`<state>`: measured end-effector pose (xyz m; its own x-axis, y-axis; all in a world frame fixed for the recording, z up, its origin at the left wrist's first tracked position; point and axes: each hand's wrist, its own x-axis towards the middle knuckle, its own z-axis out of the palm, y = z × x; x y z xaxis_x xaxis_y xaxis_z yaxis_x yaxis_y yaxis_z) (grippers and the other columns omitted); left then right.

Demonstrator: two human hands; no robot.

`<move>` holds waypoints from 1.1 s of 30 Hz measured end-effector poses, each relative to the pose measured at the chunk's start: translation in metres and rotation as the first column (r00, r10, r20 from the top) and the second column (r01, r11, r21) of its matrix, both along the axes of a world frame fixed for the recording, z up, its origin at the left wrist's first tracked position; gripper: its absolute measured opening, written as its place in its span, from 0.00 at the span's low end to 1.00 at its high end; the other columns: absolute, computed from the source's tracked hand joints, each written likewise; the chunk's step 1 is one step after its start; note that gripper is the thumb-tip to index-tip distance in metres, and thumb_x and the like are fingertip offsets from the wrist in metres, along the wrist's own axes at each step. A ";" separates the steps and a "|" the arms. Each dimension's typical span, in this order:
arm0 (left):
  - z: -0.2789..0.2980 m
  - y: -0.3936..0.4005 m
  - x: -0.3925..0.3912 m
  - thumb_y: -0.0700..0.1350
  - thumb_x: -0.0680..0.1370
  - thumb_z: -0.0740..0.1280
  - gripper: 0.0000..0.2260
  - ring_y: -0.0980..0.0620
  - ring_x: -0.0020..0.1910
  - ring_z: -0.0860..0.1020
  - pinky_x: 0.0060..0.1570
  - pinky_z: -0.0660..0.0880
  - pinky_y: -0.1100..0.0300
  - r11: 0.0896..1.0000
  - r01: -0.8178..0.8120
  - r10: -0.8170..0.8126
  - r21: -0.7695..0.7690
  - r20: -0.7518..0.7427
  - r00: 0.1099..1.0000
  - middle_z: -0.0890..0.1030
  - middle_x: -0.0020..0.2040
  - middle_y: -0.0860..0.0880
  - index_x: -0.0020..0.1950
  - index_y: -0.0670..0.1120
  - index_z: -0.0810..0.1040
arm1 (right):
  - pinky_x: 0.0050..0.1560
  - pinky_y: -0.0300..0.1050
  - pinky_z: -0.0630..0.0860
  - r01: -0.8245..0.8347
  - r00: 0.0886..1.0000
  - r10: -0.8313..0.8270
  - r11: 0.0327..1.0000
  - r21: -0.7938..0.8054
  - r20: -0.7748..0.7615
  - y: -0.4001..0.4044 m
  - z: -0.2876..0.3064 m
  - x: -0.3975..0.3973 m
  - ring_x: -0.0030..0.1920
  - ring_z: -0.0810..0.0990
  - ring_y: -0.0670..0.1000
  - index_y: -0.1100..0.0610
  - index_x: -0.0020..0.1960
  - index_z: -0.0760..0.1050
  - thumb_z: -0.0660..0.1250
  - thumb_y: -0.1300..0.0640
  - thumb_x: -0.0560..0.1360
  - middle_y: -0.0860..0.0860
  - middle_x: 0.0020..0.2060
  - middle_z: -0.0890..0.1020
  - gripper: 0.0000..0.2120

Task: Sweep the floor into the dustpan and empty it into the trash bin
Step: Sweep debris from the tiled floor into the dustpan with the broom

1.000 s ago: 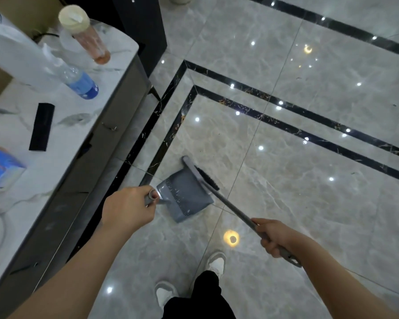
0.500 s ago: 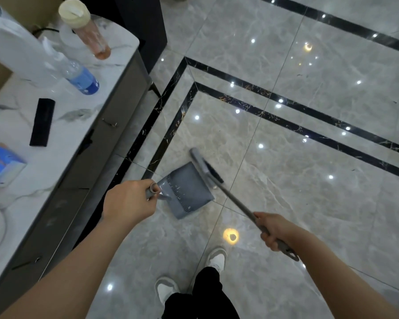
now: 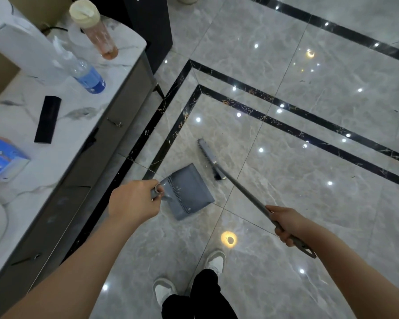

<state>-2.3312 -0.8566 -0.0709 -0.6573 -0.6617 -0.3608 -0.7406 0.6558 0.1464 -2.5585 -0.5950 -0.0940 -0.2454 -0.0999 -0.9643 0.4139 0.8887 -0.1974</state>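
Observation:
A grey dustpan (image 3: 189, 192) sits on the glossy marble floor, its open mouth facing up and to the right. My left hand (image 3: 134, 201) grips the top of its upright handle. My right hand (image 3: 286, 223) grips the grey handle of a broom (image 3: 242, 192) near its end. The broom head (image 3: 209, 157) rests on the floor just beyond the dustpan's mouth, a small gap between them. No trash bin is clearly in view.
A marble-topped cabinet (image 3: 62, 162) runs along the left, carrying a water bottle (image 3: 83, 70), a pink bottle (image 3: 97, 31), a black object (image 3: 47, 119) and a blue box (image 3: 2, 157). Black inlay strips cross the floor (image 3: 309, 203). My shoes (image 3: 214, 261) stand below the dustpan.
The broom head has moved up and away from the dustpan's mouth, out onto the floor. My left hand and the dustpan have stayed about where they were.

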 end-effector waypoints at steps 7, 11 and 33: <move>0.000 -0.004 0.000 0.52 0.75 0.65 0.03 0.52 0.31 0.71 0.26 0.61 0.64 1.000 0.012 -0.012 0.000 -0.020 1.000 0.73 0.31 0.54 0.45 0.57 0.79 | 0.14 0.31 0.57 0.162 0.939 -0.157 0.987 0.010 0.307 -0.001 0.004 0.006 0.16 0.58 0.42 0.49 0.72 0.65 0.52 0.57 0.82 0.49 0.21 0.63 0.19; 0.001 -0.006 0.005 0.52 0.76 0.64 0.04 0.51 0.31 0.72 0.27 0.64 0.63 1.000 0.019 -0.018 0.022 -0.034 0.999 0.72 0.30 0.54 0.45 0.57 0.79 | 0.12 0.30 0.56 0.280 0.906 -0.261 0.960 -0.010 0.334 0.000 0.022 0.011 0.15 0.58 0.42 0.50 0.73 0.64 0.53 0.56 0.82 0.48 0.20 0.62 0.19; 0.026 -0.037 0.249 0.52 0.72 0.68 0.03 0.51 0.39 0.80 0.40 0.79 0.55 0.875 -0.440 0.463 0.202 -0.082 0.883 0.82 0.37 0.54 0.40 0.55 0.80 | 0.15 0.29 0.58 0.213 0.974 -0.218 0.975 -0.065 -0.068 -0.074 0.022 0.152 0.13 0.60 0.44 0.52 0.72 0.64 0.50 0.60 0.83 0.52 0.28 0.63 0.19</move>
<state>-2.0827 -0.8932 -0.0451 -0.3485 -0.8317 -0.4321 -0.9182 0.2103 0.3357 -2.4067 -0.6688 -0.0716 -0.3381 -0.0911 -0.9367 0.5767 0.7665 -0.2827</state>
